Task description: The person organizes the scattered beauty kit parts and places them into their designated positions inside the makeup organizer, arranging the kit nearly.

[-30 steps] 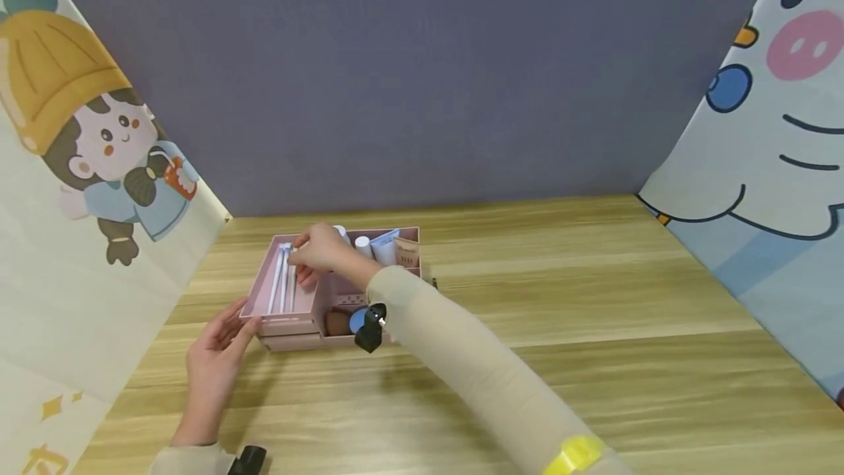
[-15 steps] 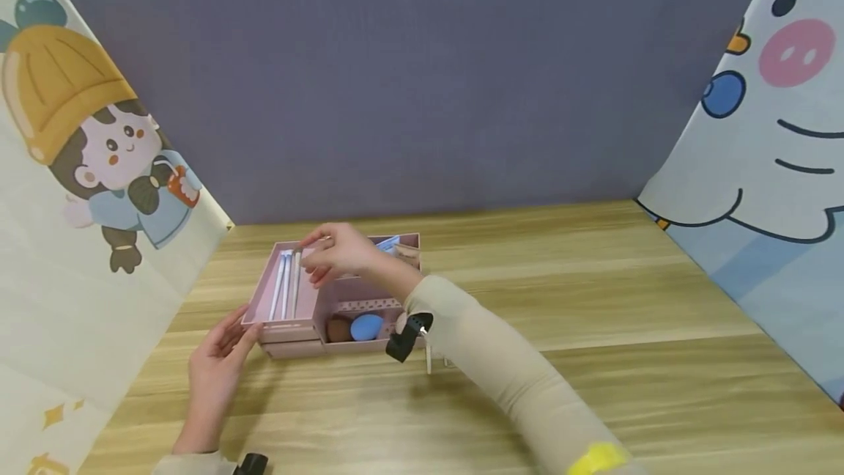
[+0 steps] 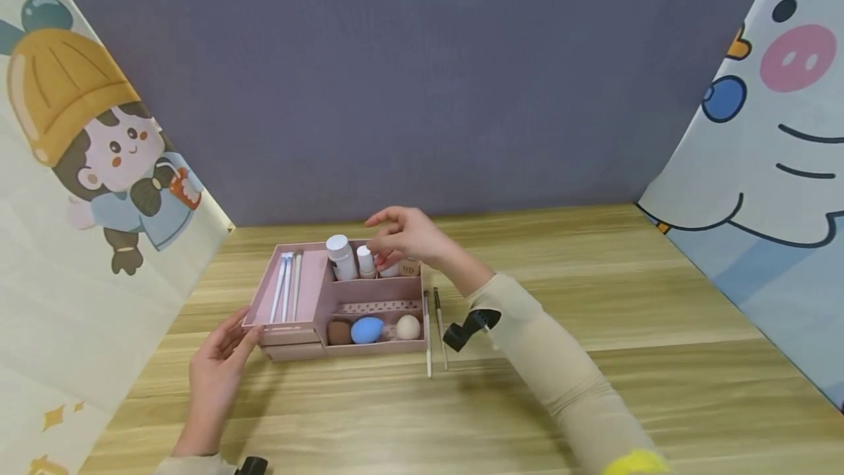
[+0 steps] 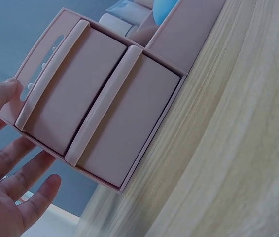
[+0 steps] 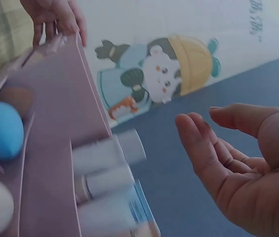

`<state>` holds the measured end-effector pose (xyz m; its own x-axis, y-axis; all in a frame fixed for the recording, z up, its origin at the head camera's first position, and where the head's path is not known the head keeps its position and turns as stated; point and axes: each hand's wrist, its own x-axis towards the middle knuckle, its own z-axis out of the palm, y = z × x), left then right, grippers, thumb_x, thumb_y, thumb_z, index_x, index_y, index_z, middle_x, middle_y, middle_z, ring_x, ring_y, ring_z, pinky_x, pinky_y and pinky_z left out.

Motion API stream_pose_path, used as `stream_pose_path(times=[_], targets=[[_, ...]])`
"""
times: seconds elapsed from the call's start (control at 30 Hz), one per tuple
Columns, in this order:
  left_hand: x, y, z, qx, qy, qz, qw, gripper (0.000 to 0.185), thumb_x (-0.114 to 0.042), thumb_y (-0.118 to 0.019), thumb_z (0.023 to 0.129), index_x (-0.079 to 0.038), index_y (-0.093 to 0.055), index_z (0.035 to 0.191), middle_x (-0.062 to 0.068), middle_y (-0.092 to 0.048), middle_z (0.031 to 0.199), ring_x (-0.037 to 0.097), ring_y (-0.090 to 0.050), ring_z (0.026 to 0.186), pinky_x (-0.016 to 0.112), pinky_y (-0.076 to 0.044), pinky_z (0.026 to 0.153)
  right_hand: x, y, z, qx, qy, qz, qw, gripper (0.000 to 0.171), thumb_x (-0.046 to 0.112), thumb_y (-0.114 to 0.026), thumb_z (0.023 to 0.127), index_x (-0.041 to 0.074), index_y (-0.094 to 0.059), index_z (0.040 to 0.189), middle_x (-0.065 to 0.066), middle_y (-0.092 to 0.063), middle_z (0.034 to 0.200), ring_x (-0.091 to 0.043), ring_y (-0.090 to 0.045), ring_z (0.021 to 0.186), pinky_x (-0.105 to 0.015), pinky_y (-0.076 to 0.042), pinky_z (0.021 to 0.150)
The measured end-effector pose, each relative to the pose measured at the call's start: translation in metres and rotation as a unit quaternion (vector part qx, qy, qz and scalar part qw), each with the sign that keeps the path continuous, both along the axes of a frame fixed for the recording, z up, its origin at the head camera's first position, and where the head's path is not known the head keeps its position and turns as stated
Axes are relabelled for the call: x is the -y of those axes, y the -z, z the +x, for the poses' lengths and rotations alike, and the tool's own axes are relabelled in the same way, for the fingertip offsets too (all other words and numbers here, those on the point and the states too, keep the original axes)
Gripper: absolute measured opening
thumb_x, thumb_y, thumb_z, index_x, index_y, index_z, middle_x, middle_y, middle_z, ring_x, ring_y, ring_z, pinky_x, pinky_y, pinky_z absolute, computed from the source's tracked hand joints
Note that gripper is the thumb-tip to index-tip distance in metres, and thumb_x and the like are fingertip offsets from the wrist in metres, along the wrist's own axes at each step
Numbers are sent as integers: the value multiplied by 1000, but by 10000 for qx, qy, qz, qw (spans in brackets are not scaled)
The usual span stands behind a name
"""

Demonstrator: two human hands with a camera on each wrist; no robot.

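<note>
A pink makeup organizer (image 3: 379, 289) stands on the table. My left hand (image 3: 216, 366) holds its front left corner, thumb at the front top edge and fingers along the side; the left wrist view shows two drawer fronts (image 4: 92, 94) beside that hand. Three slim makeup brushes (image 3: 286, 288) lie in the top left tray. My right hand (image 3: 414, 237) hovers over the back right compartment, fingers loosely bent, nothing between them in the right wrist view. Under it are a white bottle (image 3: 341, 259), a small white-capped bottle (image 3: 365, 262) and tubes, partly hidden.
In the organizer's front compartment sit a brown sponge (image 3: 339, 333), a blue makeup sponge (image 3: 367, 330) and a cream round sponge (image 3: 408, 327). Two brushes (image 3: 440, 328) lie on the wooden table (image 3: 560, 277) along its right side. A grey-blue panel (image 3: 422, 94) rises behind.
My right hand has moved right, from over the brush tray to above the bottles and tubes, uncovering the tray and front compartment. My left hand keeps its place at the organizer's corner.
</note>
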<state>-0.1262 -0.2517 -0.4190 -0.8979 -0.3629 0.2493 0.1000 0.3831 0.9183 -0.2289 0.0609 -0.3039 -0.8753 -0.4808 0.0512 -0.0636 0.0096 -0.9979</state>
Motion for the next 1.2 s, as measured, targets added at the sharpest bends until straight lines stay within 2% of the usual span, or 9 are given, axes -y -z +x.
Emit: stream_pose_path(times=[0.2,0.37,0.57,0.8,1.0,1.2], targets=[[1,0,-1,41,15,-1,10000,42,-15,-73,92,-2,-63,131,-31,-60,91,-14,-58,87,5,-46,76,-33,14,-2,14,235,-5,9997,41,-9,-64,90,-11,-50,128,-19,-67,86,-20,-66,63,-51,-59,72],[1,-2,-1,108,-52,41,9999,42,-14,-73,92,-2,-64,131,-31,-60,92,-14,-59,88,6,-47,77,-53,31,-3,138,473,136,9987,42,-9,-65,88,-14,-49,127,-19,-65,82,-19,-65,61,-43,-61,65],[-1,-5,2,137,48,-34,9999,42,-16,-73,93,-2,-63,132,-31,-60,94,-14,-58,89,5,-46,77,-77,61,-6,486,740,528,9947,42,-7,-64,90,-16,-46,128,-13,-62,73,-16,-63,55,-36,-60,59],[-2,-5,2,152,2,39,9999,42,-16,-73,93,-3,-63,132,-30,-60,94,-12,-59,90,6,-47,77,-93,99,-10,981,686,1084,9869,43,-4,-65,89,-18,-45,125,-12,-63,67,-16,-63,51,-31,-58,53],[-1,-5,1,194,61,20,9998,44,-17,-73,93,-3,-62,133,-31,-60,95,-13,-58,90,5,-46,77,-93,115,-10,1179,609,1611,9780,27,-2,-66,90,-11,-53,111,-14,-60,64,-18,-62,48,-33,-58,51],[0,-3,-2,196,54,80,9998,42,-14,-73,93,-2,-62,132,-32,-60,95,-14,-58,89,5,-46,77,-86,124,-8,1214,488,2263,9652,12,3,-73,87,-3,-63,88,-11,-60,60,-17,-62,45,-33,-57,48]])
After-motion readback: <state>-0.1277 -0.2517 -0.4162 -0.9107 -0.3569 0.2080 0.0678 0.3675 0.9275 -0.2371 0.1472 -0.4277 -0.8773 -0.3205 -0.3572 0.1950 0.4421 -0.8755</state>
